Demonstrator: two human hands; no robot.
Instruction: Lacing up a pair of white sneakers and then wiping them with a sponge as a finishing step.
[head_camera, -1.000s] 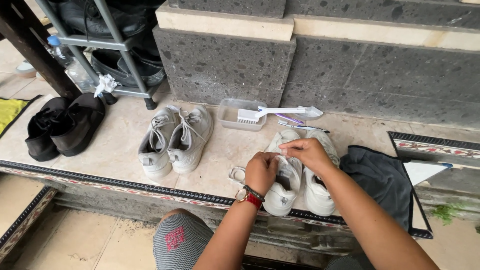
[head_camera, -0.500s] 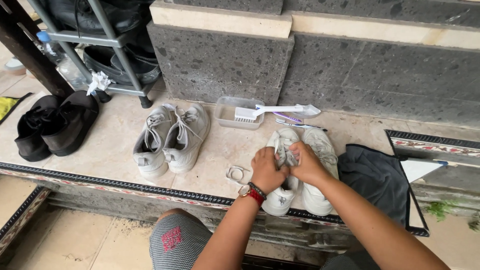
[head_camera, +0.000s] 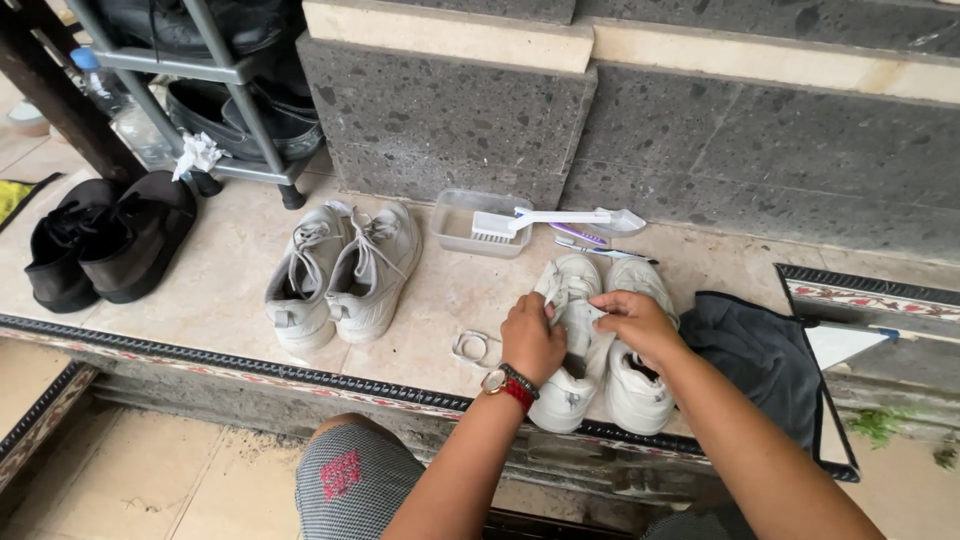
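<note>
white sneaker (head_camera: 572, 330) lies gripped between both hands (head_camera: 585, 330) on the ledge (head_camera: 440, 300).

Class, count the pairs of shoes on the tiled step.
3: black pair far left, grey-white pair in the middle, white pair under both hands. More may sit on the rack.

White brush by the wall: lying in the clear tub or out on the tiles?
In: the white brush has its bristle head inside the clear tub, handle over the rim.
</note>
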